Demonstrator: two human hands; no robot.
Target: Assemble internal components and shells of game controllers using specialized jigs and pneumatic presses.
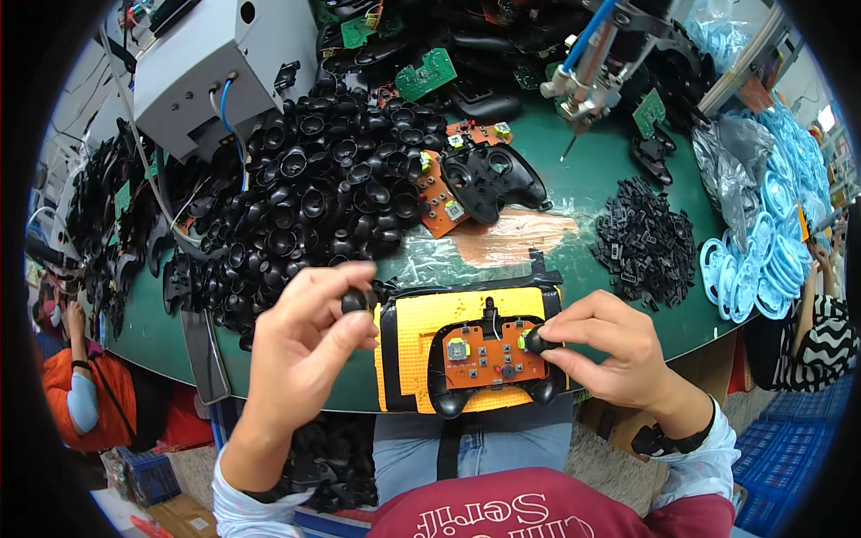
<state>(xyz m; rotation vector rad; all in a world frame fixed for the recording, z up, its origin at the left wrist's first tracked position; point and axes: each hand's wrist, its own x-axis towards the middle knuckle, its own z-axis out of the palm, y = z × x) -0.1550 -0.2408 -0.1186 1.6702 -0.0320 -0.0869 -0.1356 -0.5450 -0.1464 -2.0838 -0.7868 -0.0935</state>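
Note:
In front of me a game controller shell (447, 403) lies on a yellow textured pad (408, 336), with an orange circuit board (489, 357) inside it. The board carries two joystick modules; the grey-topped left one (458, 350) is bare. My right hand (623, 350) pinches a black thumbstick cap (537, 340) between thumb and fingers, right at the board's right-hand joystick module. My left hand (300, 341) is raised to the left of the pad. Its thumb and fingers close on another black thumbstick cap (354, 301), clear of the board.
A large heap of black thumbstick caps (309, 175) covers the table's left side. Beyond the pad lie another controller shell (495, 184) and orange boards (439, 202). A pointed tool (583, 99) hangs above. Small black parts (646, 242) and light-blue rings (771, 269) are piled right.

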